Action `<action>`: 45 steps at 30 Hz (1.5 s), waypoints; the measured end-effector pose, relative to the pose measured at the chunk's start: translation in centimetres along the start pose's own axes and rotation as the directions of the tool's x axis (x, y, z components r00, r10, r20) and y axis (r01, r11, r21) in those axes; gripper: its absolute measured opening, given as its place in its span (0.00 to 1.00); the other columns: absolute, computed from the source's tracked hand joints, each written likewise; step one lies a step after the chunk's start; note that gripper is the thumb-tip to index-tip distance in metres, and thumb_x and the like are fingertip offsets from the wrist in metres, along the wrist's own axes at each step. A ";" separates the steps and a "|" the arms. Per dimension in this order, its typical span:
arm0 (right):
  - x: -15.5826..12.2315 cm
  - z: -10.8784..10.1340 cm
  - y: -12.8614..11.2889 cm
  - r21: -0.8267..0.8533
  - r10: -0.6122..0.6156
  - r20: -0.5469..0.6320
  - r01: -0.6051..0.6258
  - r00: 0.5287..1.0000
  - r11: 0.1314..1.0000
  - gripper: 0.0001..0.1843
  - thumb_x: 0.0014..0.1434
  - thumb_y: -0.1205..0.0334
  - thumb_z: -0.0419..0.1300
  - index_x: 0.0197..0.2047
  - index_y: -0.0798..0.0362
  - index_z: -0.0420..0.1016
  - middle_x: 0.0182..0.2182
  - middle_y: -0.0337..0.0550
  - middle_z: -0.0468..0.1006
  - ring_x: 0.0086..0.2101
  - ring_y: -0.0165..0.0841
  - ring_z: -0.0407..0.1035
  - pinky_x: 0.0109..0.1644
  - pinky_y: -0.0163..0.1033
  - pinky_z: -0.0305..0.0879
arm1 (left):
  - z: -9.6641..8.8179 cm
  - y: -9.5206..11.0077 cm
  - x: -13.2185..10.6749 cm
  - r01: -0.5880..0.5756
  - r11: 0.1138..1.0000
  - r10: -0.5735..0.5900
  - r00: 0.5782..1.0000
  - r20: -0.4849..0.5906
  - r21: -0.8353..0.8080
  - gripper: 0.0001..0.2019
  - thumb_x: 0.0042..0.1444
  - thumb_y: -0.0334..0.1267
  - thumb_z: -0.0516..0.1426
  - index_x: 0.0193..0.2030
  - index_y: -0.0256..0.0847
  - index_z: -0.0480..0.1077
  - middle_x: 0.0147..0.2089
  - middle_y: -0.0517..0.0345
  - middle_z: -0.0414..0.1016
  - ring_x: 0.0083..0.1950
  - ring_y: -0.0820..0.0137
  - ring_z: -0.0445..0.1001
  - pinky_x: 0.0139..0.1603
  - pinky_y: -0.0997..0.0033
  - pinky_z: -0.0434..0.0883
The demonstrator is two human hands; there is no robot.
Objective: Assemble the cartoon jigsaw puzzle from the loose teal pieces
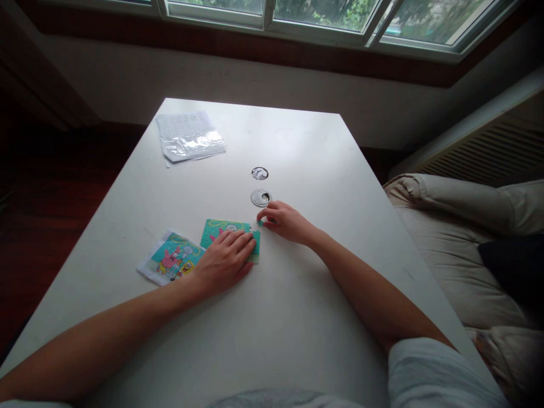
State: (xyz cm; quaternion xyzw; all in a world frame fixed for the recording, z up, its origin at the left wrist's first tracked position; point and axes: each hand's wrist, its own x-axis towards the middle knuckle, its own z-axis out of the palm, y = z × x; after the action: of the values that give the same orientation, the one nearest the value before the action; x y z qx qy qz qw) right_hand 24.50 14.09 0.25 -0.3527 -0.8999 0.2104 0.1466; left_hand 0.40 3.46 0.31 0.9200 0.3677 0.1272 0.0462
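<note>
A small green jigsaw puzzle (212, 231) with cartoon figures lies flat on the white table, with a gap at its upper right corner. My left hand (225, 258) rests on it, fingers stretched out, covering much of its middle and lower part. Just right of that gap, my right hand (284, 220) pinches a small green puzzle piece (260, 223) between thumb and fingers. Partly under my left wrist is a picture card (170, 255) in a clear wrapper, printed with similar cartoon figures.
Sheets of paper in a clear plastic sleeve (191, 136) lie at the table's far left. Two round holes, one open (259, 173) and one with a grey cover (258, 198), sit beyond my hands. A beige sofa (446, 255) stands right of the table (272, 340).
</note>
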 end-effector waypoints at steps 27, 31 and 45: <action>0.0 0.6 -0.8 0.501 0.231 -0.043 -0.179 0.972 0.847 0.08 0.58 0.58 0.62 0.39 0.52 0.72 0.28 0.36 0.71 0.29 0.28 0.62 0.34 0.34 0.59 | -0.1 0.0 0.0 0.001 1.000 -0.001 1.000 -0.002 -0.003 0.22 0.67 0.41 0.54 0.64 0.35 0.67 0.65 0.41 0.69 0.65 0.51 0.66 0.66 0.46 0.65; 0.0 0.7 -0.5 0.574 0.250 -0.040 -0.182 0.968 0.798 0.08 0.57 0.58 0.64 0.37 0.51 0.71 0.29 0.36 0.72 0.30 0.29 0.65 0.34 0.35 0.61 | -0.1 0.0 0.0 0.001 1.000 -0.002 1.000 -0.011 -0.015 0.22 0.66 0.41 0.55 0.64 0.36 0.67 0.64 0.41 0.69 0.65 0.52 0.66 0.66 0.46 0.66; 0.2 1.7 -0.7 0.782 0.232 0.010 -0.152 0.973 0.605 0.15 0.58 0.58 0.63 0.49 0.51 0.76 0.38 0.42 0.81 0.36 0.31 0.76 0.43 0.39 0.71 | 0.2 -0.1 0.0 -0.002 0.999 0.002 1.000 -0.010 -0.044 0.20 0.67 0.39 0.53 0.63 0.37 0.67 0.64 0.41 0.69 0.67 0.51 0.65 0.68 0.43 0.64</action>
State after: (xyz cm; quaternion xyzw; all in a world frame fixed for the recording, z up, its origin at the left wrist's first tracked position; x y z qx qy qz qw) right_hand 23.28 13.32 -0.88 -0.3585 -0.6697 0.5758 0.3023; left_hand 0.34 3.54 0.08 0.9185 0.3642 0.1398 0.0644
